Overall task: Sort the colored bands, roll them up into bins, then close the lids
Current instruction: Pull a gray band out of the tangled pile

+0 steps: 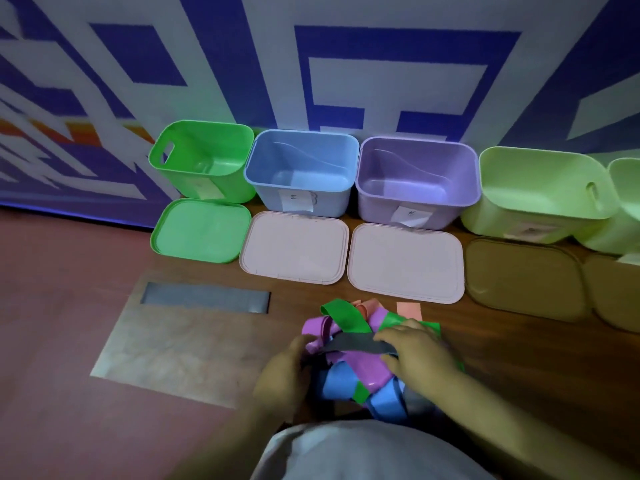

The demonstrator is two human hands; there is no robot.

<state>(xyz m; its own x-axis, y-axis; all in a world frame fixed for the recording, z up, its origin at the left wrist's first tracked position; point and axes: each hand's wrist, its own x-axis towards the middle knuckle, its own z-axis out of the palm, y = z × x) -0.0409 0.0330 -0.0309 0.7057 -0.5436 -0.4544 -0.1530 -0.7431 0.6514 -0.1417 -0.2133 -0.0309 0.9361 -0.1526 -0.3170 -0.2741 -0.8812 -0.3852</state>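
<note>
Up top, along the blue-and-white patterned wall point(346, 64), five open plastic bins in a row: bright green bin point(204, 161), light blue bin point(301, 171), lilac bin point(415, 178), pale yellow-green bin point(540, 195), plus another pale bin point(627, 202) cut off at the right edge. Green, blue and lilac bins look empty; can't see into the other two. Lids lie flat in front: green lid point(201, 230), two pale pink lids point(294, 247) point(405, 261), two brown lids point(523, 278) point(613, 292). Tangled pile of colored bands point(360, 362) (green, purple, blue, grey, pink) sits on the wooden table point(519, 375) near the person. Left hand point(287, 368) cups the pile's left side, fingers curled. Right hand point(415, 355) rests on top, fingers pressed on a dark grey band point(356, 344); can't tell if it's pinched.
</note>
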